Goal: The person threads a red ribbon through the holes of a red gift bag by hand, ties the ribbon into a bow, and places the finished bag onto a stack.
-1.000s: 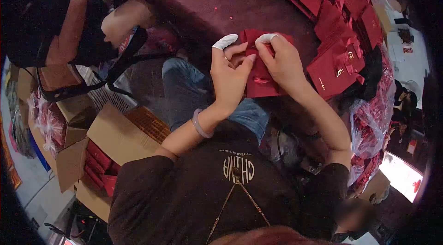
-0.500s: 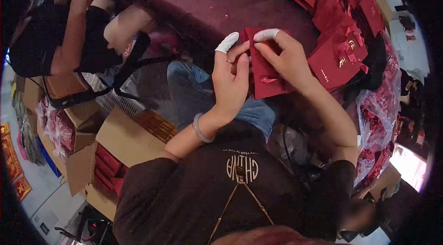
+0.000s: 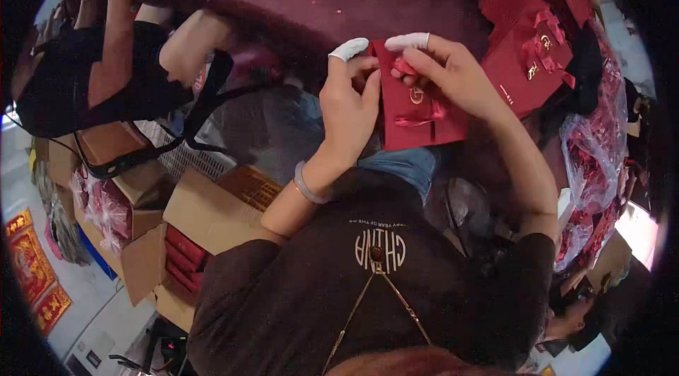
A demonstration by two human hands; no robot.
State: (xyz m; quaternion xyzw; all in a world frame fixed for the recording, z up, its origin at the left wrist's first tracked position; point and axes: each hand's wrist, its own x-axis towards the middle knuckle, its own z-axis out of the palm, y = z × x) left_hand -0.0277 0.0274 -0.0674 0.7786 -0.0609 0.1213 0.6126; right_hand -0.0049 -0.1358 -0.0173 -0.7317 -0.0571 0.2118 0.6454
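Observation:
A dark red gift bag (image 3: pixel 438 137) with a gold emblem and a ribbon bow (image 3: pixel 422 118) is upright in front of my chest. My left hand (image 3: pixel 348 111) grips its left edge, with the thumb against the side and the other fingers partly hidden behind it. A white finger cover (image 3: pixel 349 48) is on my left index finger. At the top of the bag, my right hand (image 3: pixel 456 79) is closed around a bunch of red ribbon (image 3: pixel 403 66). Its index finger also has a white cover (image 3: pixel 408 41) and lies along the upper edge.
More red bags with ribbons (image 3: pixel 523 82) lie at the right on a maroon-covered surface (image 3: pixel 304 4). Clear plastic sacks of red items (image 3: pixel 594 157) stand at far right. An open carton (image 3: pixel 212 210) holds red packets at lower left. Another person (image 3: pixel 134 50) sits at upper left.
My right fingers have curled in and now hold red ribbon at the bag's top. The bag's gold emblem has come into view. The camera view has shifted slightly.

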